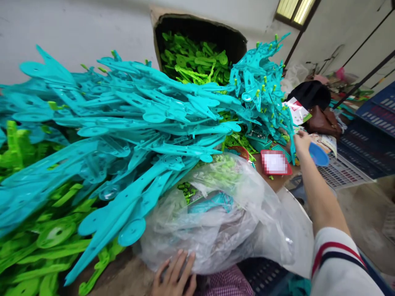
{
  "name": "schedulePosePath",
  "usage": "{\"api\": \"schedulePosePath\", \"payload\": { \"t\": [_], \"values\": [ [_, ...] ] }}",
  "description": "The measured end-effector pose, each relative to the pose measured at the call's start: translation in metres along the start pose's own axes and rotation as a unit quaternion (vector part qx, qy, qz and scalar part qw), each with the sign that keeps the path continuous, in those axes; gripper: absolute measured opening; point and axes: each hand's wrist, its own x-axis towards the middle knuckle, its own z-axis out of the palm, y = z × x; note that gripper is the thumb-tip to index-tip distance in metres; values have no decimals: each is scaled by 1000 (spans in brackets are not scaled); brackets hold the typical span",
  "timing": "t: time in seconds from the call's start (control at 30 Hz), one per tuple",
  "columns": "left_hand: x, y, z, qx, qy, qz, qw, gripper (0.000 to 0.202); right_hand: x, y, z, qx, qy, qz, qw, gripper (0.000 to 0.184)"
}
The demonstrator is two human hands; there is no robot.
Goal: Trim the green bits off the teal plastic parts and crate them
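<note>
Long, flat turquoise plastic pieces with round discs are stacked in a large heap in front of me. My right hand reaches out to the heap's far right end. Its fingers are closed around the edge of an upright turquoise plastic piece; the fingertips are partly hidden. My left hand is low in the middle, fingers apart, resting at the near edge of a clear plastic bag. Inside the bag, green and turquoise bits show through.
Bright green plastic pieces lie under the heap at left, and more green pieces fill a box opening behind. A red tray, a blue dish, a brown bag and dark blue crates are at right.
</note>
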Motion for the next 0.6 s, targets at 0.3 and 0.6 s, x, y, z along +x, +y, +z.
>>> {"api": "schedulePosePath", "payload": {
  "t": [0.3, 0.6],
  "values": [
    [10, 6, -11, 32, -19, 31, 999, 55, -131, 11, -2, 61, -104, -94, 988, 35],
    [12, 11, -19, 41, -28, 47, 998, 48, -213, 19, -53, 151, -51, -88, 983, 41]
  ]
}}
